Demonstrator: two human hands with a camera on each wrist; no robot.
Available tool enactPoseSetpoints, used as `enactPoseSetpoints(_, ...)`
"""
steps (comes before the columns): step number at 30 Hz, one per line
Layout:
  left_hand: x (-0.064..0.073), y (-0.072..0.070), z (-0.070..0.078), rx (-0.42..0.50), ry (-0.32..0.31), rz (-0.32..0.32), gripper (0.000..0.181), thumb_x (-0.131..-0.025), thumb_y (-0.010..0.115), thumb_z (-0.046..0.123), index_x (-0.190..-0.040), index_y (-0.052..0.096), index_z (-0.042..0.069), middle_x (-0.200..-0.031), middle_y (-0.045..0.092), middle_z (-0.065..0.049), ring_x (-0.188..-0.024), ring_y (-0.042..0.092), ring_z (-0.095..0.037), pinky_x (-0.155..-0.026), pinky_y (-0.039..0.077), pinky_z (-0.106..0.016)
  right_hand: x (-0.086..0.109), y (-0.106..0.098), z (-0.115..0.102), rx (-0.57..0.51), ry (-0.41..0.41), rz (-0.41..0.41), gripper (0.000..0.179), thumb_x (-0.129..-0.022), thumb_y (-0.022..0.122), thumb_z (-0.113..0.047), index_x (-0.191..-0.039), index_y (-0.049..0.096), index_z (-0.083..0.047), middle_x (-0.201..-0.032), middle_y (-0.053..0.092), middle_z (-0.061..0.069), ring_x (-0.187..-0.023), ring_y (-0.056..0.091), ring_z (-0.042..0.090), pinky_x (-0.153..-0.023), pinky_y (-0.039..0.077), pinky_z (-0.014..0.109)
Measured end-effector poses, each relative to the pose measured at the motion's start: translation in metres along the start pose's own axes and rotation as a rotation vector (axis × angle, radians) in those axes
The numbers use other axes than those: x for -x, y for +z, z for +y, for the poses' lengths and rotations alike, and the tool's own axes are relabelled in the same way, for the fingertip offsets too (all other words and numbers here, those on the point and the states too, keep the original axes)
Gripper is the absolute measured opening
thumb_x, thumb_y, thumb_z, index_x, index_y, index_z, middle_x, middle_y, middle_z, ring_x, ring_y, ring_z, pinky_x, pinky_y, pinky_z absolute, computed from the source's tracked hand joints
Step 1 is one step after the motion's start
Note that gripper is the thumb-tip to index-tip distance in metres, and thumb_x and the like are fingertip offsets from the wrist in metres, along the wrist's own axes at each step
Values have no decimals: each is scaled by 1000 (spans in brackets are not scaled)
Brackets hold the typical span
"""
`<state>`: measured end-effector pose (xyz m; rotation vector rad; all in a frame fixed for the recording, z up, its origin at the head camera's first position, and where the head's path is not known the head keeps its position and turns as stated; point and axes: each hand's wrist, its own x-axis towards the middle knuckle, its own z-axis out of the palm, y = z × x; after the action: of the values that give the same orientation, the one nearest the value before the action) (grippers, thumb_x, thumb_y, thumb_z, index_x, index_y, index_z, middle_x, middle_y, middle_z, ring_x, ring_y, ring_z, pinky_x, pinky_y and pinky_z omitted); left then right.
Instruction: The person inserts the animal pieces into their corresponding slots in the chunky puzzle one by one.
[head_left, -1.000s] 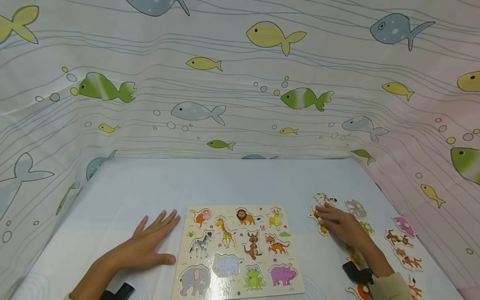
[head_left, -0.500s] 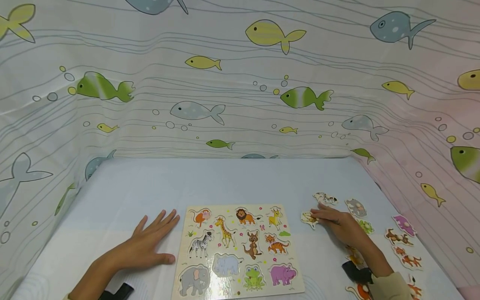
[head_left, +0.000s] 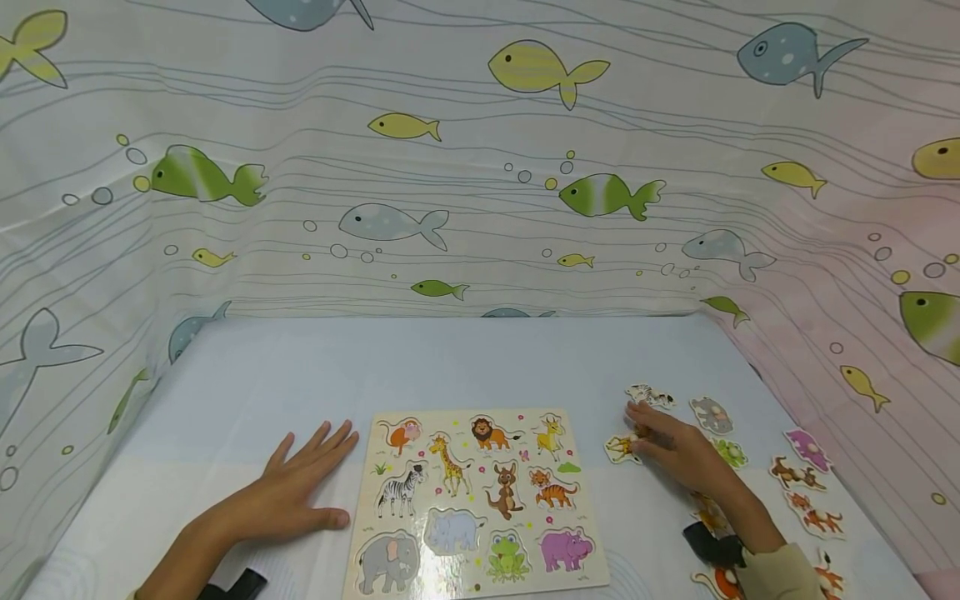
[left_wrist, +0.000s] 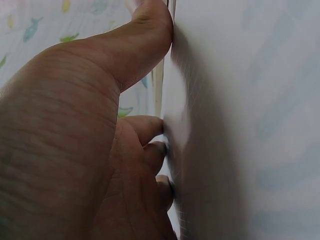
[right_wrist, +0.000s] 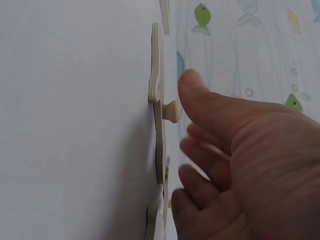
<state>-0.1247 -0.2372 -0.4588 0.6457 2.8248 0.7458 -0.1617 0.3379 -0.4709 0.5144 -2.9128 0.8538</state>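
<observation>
Bare forearms, black wrist straps, seemingly a pale yellowish cuff.

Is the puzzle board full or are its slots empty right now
Empty: the puzzle board shows only printed animals, while loose pieces lie on the table beside the right hand.

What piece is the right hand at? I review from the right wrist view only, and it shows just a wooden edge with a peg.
Observer: In the head view the right hand has its fingertips on a yellowish animal piece, lying on the table just right of the puzzle board.
Operator: And the other hand?
Observer: The left hand lies flat, fingers spread, left of the board.
Operator: Any more loose pieces?
Observer: Several, right of the right hand; a zebra piece lies just beyond its fingertips.
</observation>
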Motion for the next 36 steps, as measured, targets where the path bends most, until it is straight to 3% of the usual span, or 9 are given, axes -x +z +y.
enactPoseSetpoints(3, 1, -1, 1, 4, 2, 0, 107, -72, 73, 67, -156, 35, 14, -164, 27, -16, -151, 16, -49, -118, -7, -69, 0, -1, -4, 39, 23, 0, 60, -89, 73, -34, -140, 58, -4, -152, 50, 15, -142, 41, 40, -109, 44, 47)
enactPoseSetpoints(4, 1, -2, 1, 6, 4, 1, 107, -72, 73, 67, -156, 35, 14, -164, 27, -16, -151, 16, -49, -118, -7, -69, 0, -1, -5, 44, 34, -8, 60, -89, 74, -34, -139, 59, -4, -152, 49, 15, -142, 40, 42, -106, 41, 57)
enactPoseSetpoints(12, 1, -2, 0, 8, 2, 5, 105, -74, 72, 67, -156, 35, 14, -164, 27, -15, -151, 16, -49, -118, -6, -69, -1, 1, -5, 69, -19, -5, 39, -89, 75, -25, -124, 72, -11, -143, 59, 11, -139, 43, 45, -104, 42, 60)
enactPoseSetpoints(18, 2, -2, 0, 18, -1, 3, 105, -74, 72, 67, -156, 35, 15, -164, 26, -15, -151, 15, -49, -118, -6, -69, -1, 0, -5, 60, -20, -8, 36, -90, 72, -18, -126, 71, -14, -139, 62, 4, -138, 48, 39, -105, 42, 53)
enactPoseSetpoints(21, 2, -2, 0, 14, 2, 5, 104, -74, 72, 67, -156, 35, 14, -164, 26, -15, -151, 16, -49, -118, -6, -69, -1, 0, -4, 57, -40, 13, 34, -91, 71, -15, -125, 71, -14, -137, 64, 5, -135, 51, 37, -108, 45, 26)
enactPoseSetpoints(25, 2, -2, 0, 10, 8, 7, 104, -75, 72, 67, -156, 35, 14, -164, 27, -16, -151, 16, -50, -118, -5, -70, -1, -1, -3, 31, -110, 78, 31, -92, 69, -8, -123, 72, -11, -133, 66, 10, -131, 56, 32, -100, 28, -3)
enactPoseSetpoints(32, 2, -2, 0, 14, 8, 6, 104, -74, 72, 67, -156, 35, 14, -164, 27, -16, -151, 16, -49, -118, -5, -69, -3, -4, -5, 3, -179, 141, 32, -91, 68, -2, -123, 71, -6, -131, 67, 16, -128, 49, -4, -94, 36, -4)
enactPoseSetpoints(36, 2, -2, 1, 16, 4, 0, 105, -74, 72, 67, -156, 36, 13, -164, 27, -16, -151, 16, -50, -117, -3, -70, -5, -5, -12, 18, -210, 148, 34, -90, 70, -2, -123, 71, -6, -130, 67, 18, -125, 56, 0, -93, 37, -4)
